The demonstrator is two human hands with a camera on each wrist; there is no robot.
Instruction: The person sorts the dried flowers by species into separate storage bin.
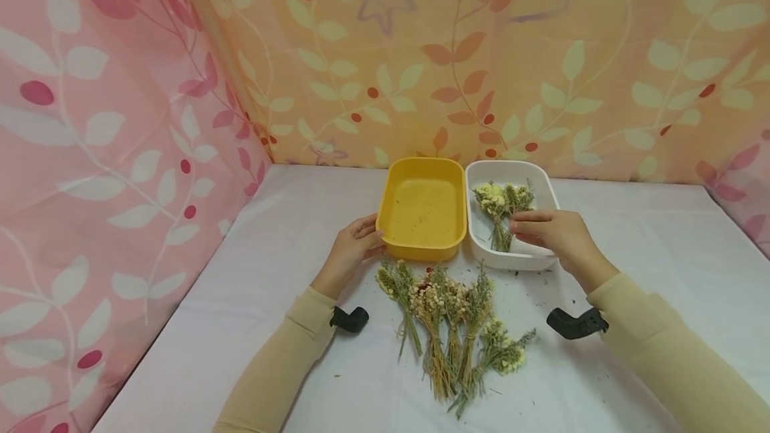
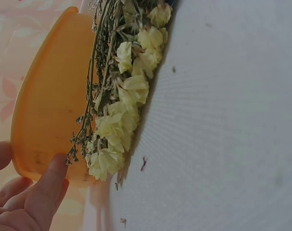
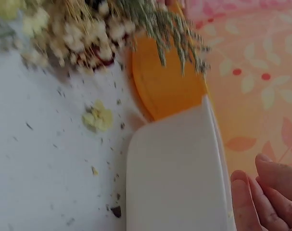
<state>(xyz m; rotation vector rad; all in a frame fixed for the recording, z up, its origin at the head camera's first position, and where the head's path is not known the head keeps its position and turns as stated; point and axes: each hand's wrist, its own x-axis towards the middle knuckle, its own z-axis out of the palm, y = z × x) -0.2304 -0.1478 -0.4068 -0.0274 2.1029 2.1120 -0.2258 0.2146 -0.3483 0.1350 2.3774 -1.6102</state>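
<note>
My left hand (image 1: 351,246) grips the near left corner of a yellow tub (image 1: 424,239), which holds only a few dark crumbs. In the left wrist view, a finger (image 2: 49,180) presses the tub's outer wall while another digit is at its rim. My right hand (image 1: 556,229) hovers over the white tub (image 1: 511,260), fingers loosely bent and nothing visible between thumb and fingertips. Inside that tub lie dried flower bunches (image 1: 493,199) with yellow heads, close by the right fingertips. In the right wrist view, the tub's wall (image 3: 177,173) hides them.
Several dried flower bunches (image 1: 442,313) lie before the tubs, stems towards me. One yellow-headed bunch (image 1: 502,349) lies slanted at their right. Bits of petal and leaf dot the white tablecloth (image 1: 577,379). The tubs stand side by side near a leaf-patterned curtain (image 1: 481,72).
</note>
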